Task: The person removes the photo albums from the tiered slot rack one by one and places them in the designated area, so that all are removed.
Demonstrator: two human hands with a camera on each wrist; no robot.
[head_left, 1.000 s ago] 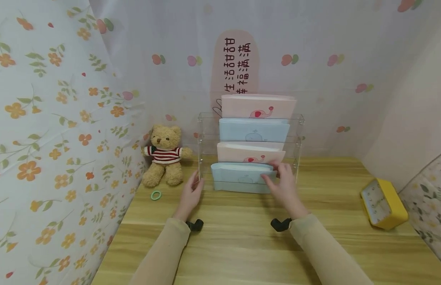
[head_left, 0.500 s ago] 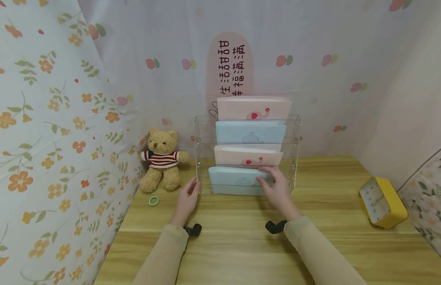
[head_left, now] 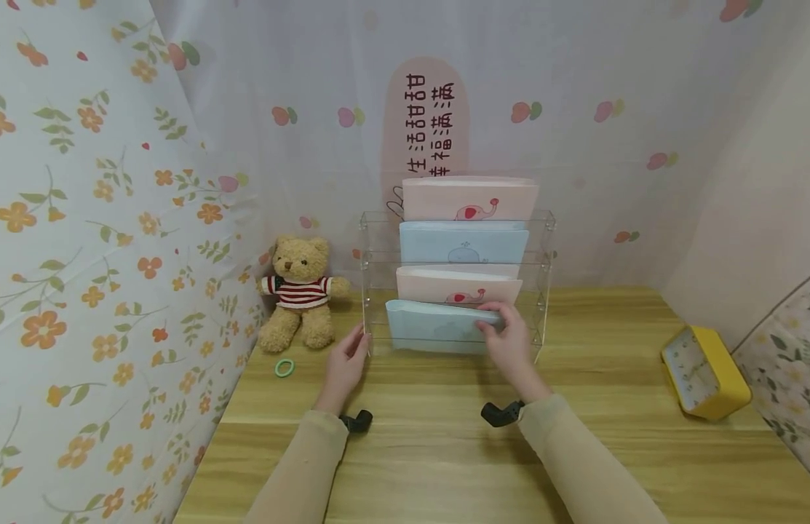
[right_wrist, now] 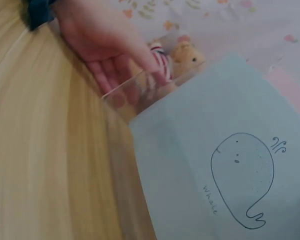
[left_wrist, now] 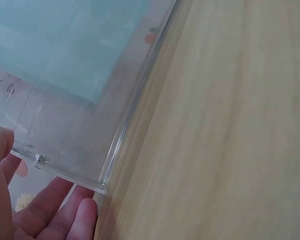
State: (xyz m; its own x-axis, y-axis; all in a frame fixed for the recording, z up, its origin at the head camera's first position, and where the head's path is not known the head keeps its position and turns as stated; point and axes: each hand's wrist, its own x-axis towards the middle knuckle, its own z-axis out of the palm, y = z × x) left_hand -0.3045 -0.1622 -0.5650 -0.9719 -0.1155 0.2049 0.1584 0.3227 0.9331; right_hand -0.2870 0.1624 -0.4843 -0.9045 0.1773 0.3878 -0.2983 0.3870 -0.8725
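A clear acrylic rack stands on the table with folders in stepped tiers. My left hand grips its lower left side panel, thumb on the inner side and fingers outside, as the left wrist view shows. In the lowest tier leans a light-blue folder, its whale drawing and the word "whale" facing the right wrist view. My right hand pinches this folder near its upper right corner, thumb in front and fingers over the top edge. Behind it rise a pink elephant folder, a blue whale folder and another pink folder.
Left of the rack, a teddy bear in a striped sweater sits against the patterned cloth. A green ring lies before it. A yellow clock stands at the right of the wooden table.
My right hand has shifted slightly left along the front folder, which dipped and then rose a little. My left hand stays at the rack's side. The head view has moved slightly.
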